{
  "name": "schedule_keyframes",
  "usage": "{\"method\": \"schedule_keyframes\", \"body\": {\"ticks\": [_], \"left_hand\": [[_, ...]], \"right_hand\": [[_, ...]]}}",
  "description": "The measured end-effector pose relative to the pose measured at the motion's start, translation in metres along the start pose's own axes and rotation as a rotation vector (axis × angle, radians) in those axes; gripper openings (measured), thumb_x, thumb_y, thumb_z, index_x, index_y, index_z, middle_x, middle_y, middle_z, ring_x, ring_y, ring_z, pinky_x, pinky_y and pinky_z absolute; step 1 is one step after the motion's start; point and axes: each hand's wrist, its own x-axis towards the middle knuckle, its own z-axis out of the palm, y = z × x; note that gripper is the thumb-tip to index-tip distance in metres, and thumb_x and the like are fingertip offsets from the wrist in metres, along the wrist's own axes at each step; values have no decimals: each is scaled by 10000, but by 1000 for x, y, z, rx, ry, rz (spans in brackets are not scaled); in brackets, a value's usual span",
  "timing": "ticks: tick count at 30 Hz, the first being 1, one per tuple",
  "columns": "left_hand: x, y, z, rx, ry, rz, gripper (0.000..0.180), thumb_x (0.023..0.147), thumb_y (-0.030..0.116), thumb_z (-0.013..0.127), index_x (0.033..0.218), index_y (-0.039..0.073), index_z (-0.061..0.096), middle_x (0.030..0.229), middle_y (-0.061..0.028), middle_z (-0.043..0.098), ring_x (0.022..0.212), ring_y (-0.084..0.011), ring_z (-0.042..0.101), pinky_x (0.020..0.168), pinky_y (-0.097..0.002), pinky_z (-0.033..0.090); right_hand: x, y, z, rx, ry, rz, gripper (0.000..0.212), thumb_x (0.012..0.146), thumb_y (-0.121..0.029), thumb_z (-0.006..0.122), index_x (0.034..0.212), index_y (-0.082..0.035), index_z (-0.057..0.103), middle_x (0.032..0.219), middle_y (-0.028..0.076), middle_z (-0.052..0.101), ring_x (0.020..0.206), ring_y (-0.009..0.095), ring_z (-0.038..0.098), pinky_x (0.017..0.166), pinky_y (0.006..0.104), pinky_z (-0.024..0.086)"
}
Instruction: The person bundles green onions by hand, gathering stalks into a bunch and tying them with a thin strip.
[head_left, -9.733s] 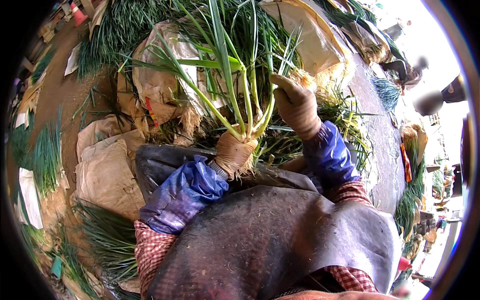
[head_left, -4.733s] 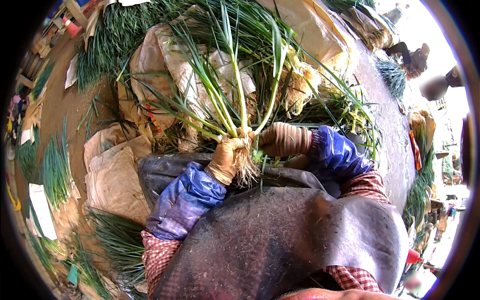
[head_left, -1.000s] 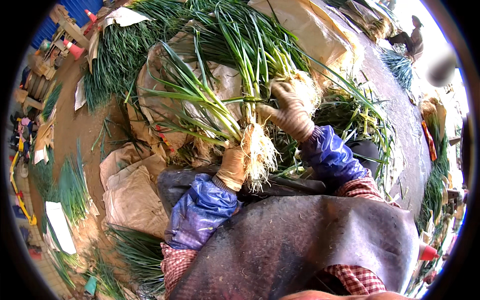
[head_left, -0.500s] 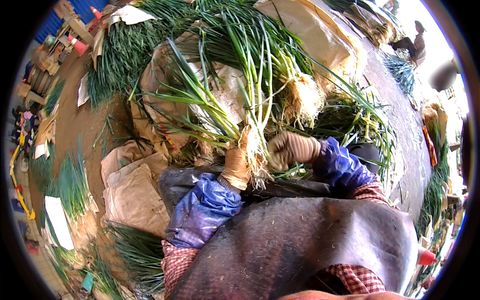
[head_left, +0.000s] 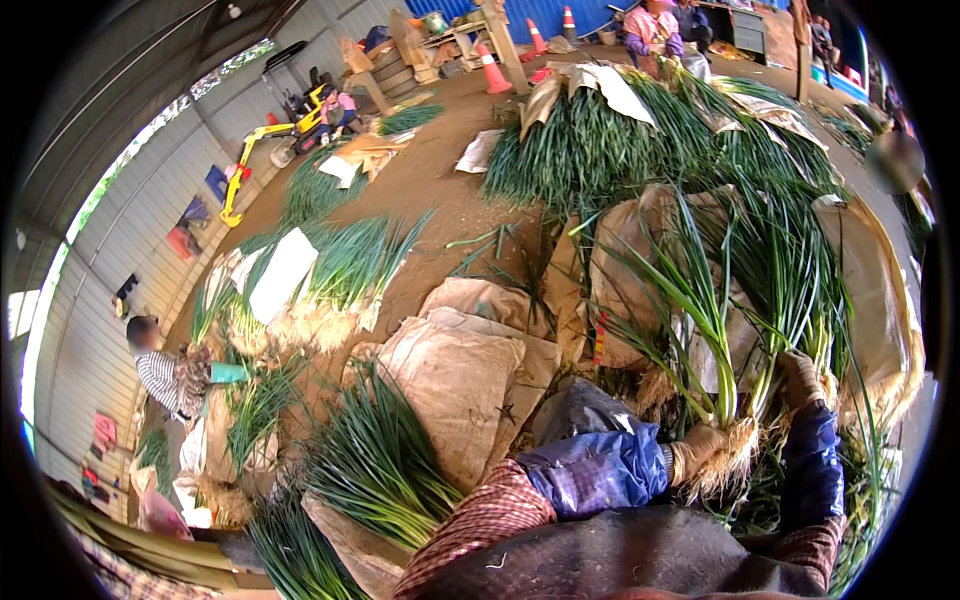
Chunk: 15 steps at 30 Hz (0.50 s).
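Observation:
My left hand (head_left: 697,452), in a tan glove, is closed around a bunch of green onions (head_left: 722,375) just above their shaggy pale roots (head_left: 733,458). The leaves fan upward and to the left. My right hand (head_left: 799,380), in a brownish glove, is curled against pale stalks at the bunch's right side. Its fingertips are partly hidden among the stalks. More green onions (head_left: 790,265) lie just beyond both hands, over tan sacking. Blue sleeve covers wrap both my forearms, and a dark apron (head_left: 600,555) covers my lap.
Folded tan sacks (head_left: 450,385) lie to my left, beside another green onion pile (head_left: 385,455). A large heap (head_left: 590,150) sits further off, partly covered with sacking. A person in stripes (head_left: 170,375) works at far left. A yellow toy-like excavator arm (head_left: 245,165) and traffic cones (head_left: 491,72) stand beyond.
The view has swung left, bringing the shed wall and other people into sight. My right hand has moved from beside the roots up to the stalks. My left hand keeps its hold.

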Motion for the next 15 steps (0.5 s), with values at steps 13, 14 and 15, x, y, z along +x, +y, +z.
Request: {"method": "schedule_keyframes", "body": {"ticks": [13, 14, 15], "left_hand": [[5, -6, -2, -115, 68, 96, 322, 886, 128, 652, 1182, 12, 605, 1085, -81, 663, 958, -182, 640, 783, -304, 547], [-8, 14, 24, -1, 53, 4, 267, 902, 235, 663, 1089, 47, 635, 932, -25, 668, 802, -131, 638, 655, -269, 533], [-14, 22, 28, -117, -73, 39, 256, 899, 314, 670, 1005, 82, 644, 823, 10, 644, 699, -96, 614, 572, -255, 498]], "right_hand": [[-88, 5, 24, 250, 162, -352, 190, 938, -245, 606, 994, -64, 625, 813, -48, 553, 738, 68, 487, 665, 235, 405], [-80, 27, 12, 152, 181, -426, 169, 937, -234, 583, 959, -71, 621, 779, -63, 511, 703, 54, 466, 632, 234, 392], [-109, -18, 39, 263, -20, -215, 139, 921, -194, 569, 947, -65, 616, 774, -46, 508, 704, 62, 469, 623, 241, 398]]}}
